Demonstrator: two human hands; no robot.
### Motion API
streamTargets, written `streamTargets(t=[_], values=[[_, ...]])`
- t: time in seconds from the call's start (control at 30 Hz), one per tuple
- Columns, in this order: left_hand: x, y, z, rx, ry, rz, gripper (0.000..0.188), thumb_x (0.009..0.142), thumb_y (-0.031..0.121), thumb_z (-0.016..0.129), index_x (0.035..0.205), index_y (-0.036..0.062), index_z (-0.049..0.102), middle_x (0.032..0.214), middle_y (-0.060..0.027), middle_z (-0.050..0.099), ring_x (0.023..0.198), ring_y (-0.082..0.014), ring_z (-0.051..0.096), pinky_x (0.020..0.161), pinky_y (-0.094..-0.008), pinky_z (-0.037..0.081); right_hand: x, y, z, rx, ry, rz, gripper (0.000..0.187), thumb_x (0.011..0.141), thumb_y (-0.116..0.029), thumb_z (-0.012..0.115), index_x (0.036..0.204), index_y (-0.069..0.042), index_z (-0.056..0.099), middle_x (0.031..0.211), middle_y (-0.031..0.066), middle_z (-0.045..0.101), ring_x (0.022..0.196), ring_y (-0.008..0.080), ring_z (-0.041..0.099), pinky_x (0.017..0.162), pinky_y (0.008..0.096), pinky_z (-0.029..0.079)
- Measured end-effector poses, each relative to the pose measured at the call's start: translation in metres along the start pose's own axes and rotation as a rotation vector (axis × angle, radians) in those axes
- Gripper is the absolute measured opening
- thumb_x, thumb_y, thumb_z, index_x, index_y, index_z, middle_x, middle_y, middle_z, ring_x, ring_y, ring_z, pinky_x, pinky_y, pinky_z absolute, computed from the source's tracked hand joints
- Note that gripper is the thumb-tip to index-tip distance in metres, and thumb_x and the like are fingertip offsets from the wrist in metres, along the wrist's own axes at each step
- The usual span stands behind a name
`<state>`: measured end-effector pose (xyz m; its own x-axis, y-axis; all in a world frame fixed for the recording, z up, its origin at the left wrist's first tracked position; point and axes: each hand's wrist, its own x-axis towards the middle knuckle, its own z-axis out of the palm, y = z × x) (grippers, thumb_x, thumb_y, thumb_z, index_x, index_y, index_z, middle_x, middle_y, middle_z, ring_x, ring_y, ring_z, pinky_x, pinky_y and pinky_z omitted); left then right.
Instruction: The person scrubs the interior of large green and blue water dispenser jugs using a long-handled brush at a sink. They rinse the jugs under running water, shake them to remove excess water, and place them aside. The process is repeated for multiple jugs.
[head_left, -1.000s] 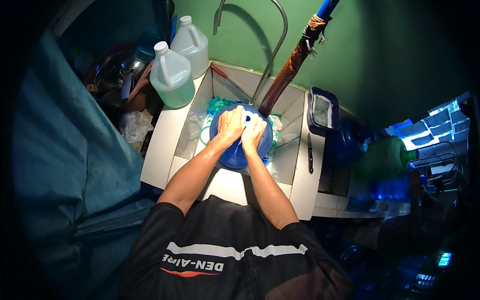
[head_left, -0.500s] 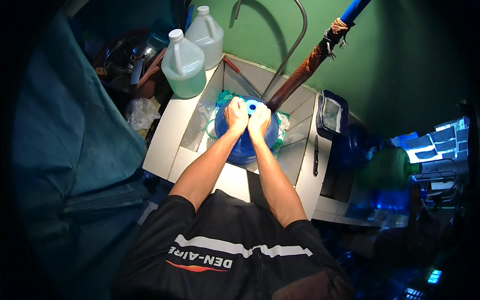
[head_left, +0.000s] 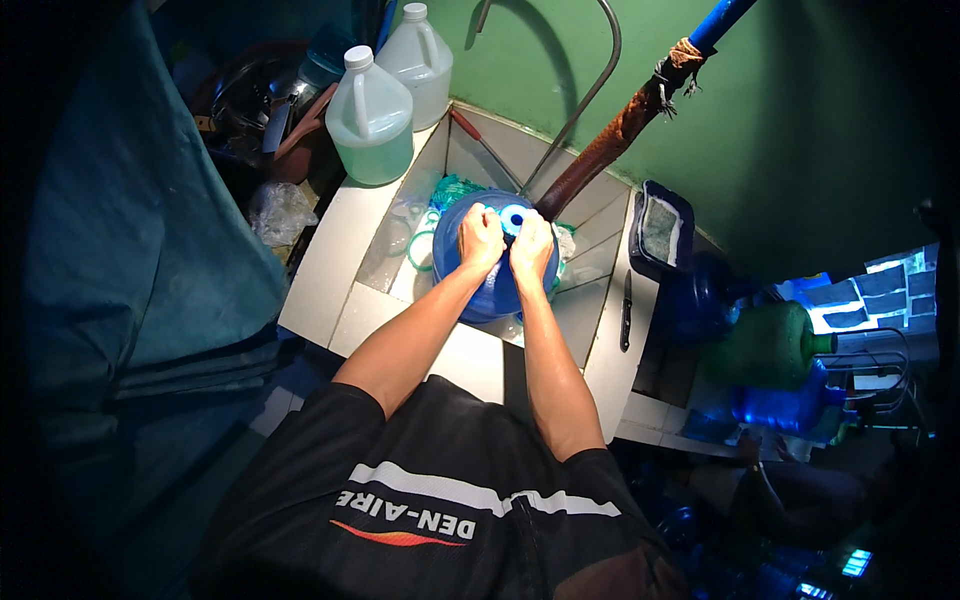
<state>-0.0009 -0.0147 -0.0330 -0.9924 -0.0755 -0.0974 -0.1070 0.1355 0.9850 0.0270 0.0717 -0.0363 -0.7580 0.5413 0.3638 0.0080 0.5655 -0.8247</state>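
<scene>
A big round blue water jug (head_left: 492,302) is inside a white-tiled basin (head_left: 385,262), its neck end facing up. At its mouth is a light blue ring-shaped cap (head_left: 516,220) with a dark round centre. My left hand (head_left: 482,238) is closed on the cap's left side, and my right hand (head_left: 532,248) on its right side. Both sets of fingers curl in, so the fingertips are partly hidden. Green netting (head_left: 458,190) and a green ring (head_left: 420,250) lie beside the jug in the basin.
Two translucent handled jugs (head_left: 370,130) stand on the back left ledge. A knife (head_left: 626,318) and a dark tub (head_left: 662,228) rest on the right ledge. A bent metal pipe (head_left: 600,80) and a wrapped pole (head_left: 610,140) reach over the basin. Another person's arm (head_left: 768,490) shows at right.
My hands and the cap have shifted slightly right, and my hands are a little farther apart. The view has turned slightly. Another person's arm now shows at the lower right.
</scene>
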Motion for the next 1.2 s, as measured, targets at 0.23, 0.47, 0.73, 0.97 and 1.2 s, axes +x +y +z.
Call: streamTargets(t=[0.23, 0.47, 0.73, 0.97, 1.2], values=[[-0.011, -0.013, 0.015, -0.329, 0.102, -0.319, 0.030, 0.094, 0.021, 0.048, 0.085, -0.0069, 0.055, 0.078, -0.0246, 0.064, 0.069, -0.0313, 0.069, 0.054, -0.0412, 0.057, 0.001, 0.000, 0.003, -0.002, 0.016, -0.076, 0.029, 0.100, -0.026, 0.054, 0.103, 0.001, 0.062, 0.081, 0.0170, 0.057, 0.076, 0.0324, 0.058, 0.071, 0.0442, 0.045], [-0.010, -0.014, -0.007, 0.349, 0.036, 0.045, 0.032, 0.094, 0.027, 0.048, 0.082, -0.0014, 0.055, 0.076, -0.0269, 0.064, 0.074, -0.0461, 0.065, 0.067, -0.0544, 0.049, -0.025, -0.003, -0.016, 0.325, -0.025, 0.121, 0.036, 0.084, -0.026, 0.081, 0.092, -0.006, 0.053, 0.085, 0.0010, 0.051, 0.075, 0.0082, 0.044, 0.063, 0.0251, 0.038], [-0.004, -0.003, -0.046, 0.799, -0.266, 0.202, 0.030, 0.090, 0.027, 0.052, 0.092, 0.0041, 0.072, 0.086, -0.0250, 0.071, 0.082, -0.0412, 0.071, 0.076, -0.0530, 0.054, -0.037, -0.008, -0.020, 0.030, -0.078, 0.037, 0.039, 0.085, -0.031, 0.079, 0.075, -0.005, 0.052, 0.062, 0.0007, 0.044, 0.054, 0.0119, 0.039, 0.050, 0.0316, 0.036], [0.011, -0.012, -0.041, 1.137, -0.496, 0.472, 0.022, 0.084, 0.024, 0.063, 0.081, 0.0054, 0.075, 0.081, -0.0165, 0.074, 0.080, -0.0326, 0.074, 0.071, -0.0446, 0.057, -0.041, -0.003, -0.018, -0.111, -0.090, -0.087, 0.039, 0.089, -0.031, 0.073, 0.072, -0.001, 0.055, 0.057, 0.0117, 0.053, 0.051, 0.0232, 0.050, 0.052, 0.0389, 0.040], [0.017, -0.009, -0.037, 1.360, -0.600, 0.698, 0.016, 0.082, 0.019, 0.064, 0.077, 0.0075, 0.074, 0.076, -0.0145, 0.073, 0.073, -0.0291, 0.073, 0.061, -0.0433, 0.056, -0.037, -0.006, -0.018, -0.045, -0.158, 0.190, 0.028, 0.084, -0.022, 0.075, 0.083, 0.001, 0.060, 0.059, 0.0044, 0.048, 0.057, 0.0154, 0.049, 0.057, 0.0362, 0.044]])
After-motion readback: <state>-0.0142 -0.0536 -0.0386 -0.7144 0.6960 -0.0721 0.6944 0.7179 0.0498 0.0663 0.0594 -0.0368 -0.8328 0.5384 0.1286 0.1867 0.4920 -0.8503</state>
